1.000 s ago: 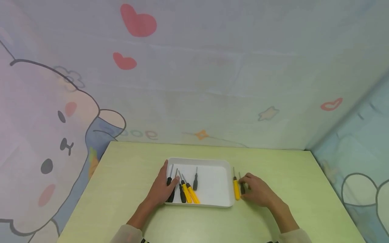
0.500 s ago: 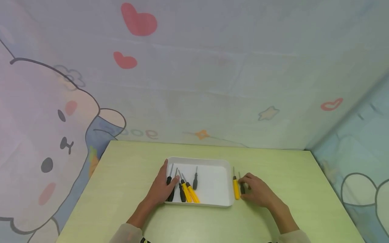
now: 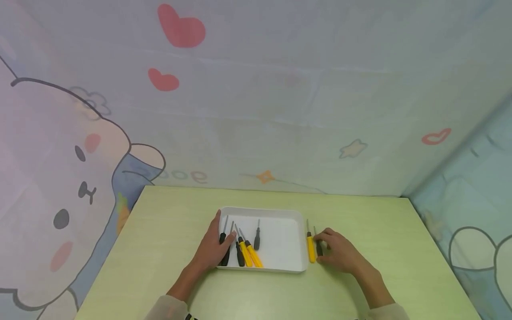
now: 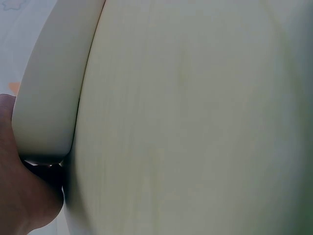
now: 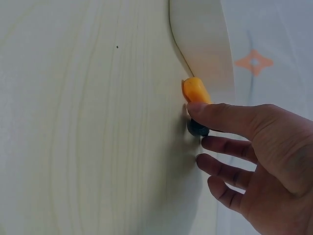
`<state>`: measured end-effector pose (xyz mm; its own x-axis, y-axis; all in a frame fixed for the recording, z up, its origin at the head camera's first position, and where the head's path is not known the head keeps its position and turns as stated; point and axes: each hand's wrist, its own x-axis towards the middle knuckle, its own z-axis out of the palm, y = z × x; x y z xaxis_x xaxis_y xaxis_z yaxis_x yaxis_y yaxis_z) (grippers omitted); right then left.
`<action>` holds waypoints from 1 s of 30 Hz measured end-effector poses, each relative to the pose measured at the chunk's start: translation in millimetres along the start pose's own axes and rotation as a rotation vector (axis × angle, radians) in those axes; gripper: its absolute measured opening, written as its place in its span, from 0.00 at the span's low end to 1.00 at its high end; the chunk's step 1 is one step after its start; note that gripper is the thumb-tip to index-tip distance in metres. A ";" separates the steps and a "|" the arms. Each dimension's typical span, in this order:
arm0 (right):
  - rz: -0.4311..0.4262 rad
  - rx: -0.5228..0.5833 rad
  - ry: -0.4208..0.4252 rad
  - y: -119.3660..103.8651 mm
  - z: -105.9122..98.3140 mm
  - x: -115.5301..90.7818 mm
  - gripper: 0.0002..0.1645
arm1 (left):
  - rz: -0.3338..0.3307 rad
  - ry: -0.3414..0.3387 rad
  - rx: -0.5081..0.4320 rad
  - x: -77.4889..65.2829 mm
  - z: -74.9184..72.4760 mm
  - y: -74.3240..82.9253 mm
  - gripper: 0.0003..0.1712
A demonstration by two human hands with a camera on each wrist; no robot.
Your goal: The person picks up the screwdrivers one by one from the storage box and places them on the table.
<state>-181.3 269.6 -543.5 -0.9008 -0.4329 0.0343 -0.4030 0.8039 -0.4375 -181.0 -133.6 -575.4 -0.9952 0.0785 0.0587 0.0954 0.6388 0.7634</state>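
In the head view a white tray point(image 3: 286, 244) stands on the table with several screwdrivers in it. My left hand point(image 3: 212, 246) grips its left end, thumb over the rim and fingers along the outside. Under that thumb lie black-handled screwdrivers point(image 3: 222, 238); beside them are two yellow-handled screwdrivers point(image 3: 244, 253), and a small dark screwdriver point(image 3: 257, 240) sits apart, tip pointing away. Right of the tray, my right hand point(image 3: 338, 251) pinches the handle of a dark screwdriver point(image 3: 319, 249) between thumb and fingers. A yellow-handled screwdriver point(image 3: 310, 249) lies between it and the tray.
The pale green table point(image 3: 380, 240) reaches back to a printed cloth point(image 3: 256, 111) with hearts and a cartoon bear. Another printed cloth point(image 3: 476, 204) hangs along the right side. In the right wrist view the yellow handle point(image 5: 195, 89) rests close by the tray's wall point(image 5: 200, 44).
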 end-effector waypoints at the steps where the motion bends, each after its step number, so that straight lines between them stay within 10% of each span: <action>1: 0.001 0.001 0.000 0.1 -0.5 -0.3 0.31 | 0.002 0.001 0.000 -0.1 0.4 -0.3 0.50; 30: 0.022 0.074 0.033 -23.8 -28.0 -3.1 0.34 | 0.007 0.002 0.003 1.3 2.3 -3.9 0.51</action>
<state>-173.5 263.3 -508.0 -0.9147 -0.4006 0.0534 -0.3711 0.7802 -0.5036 -182.7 -134.2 -579.8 -0.9945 0.0816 0.0656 0.1027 0.6404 0.7612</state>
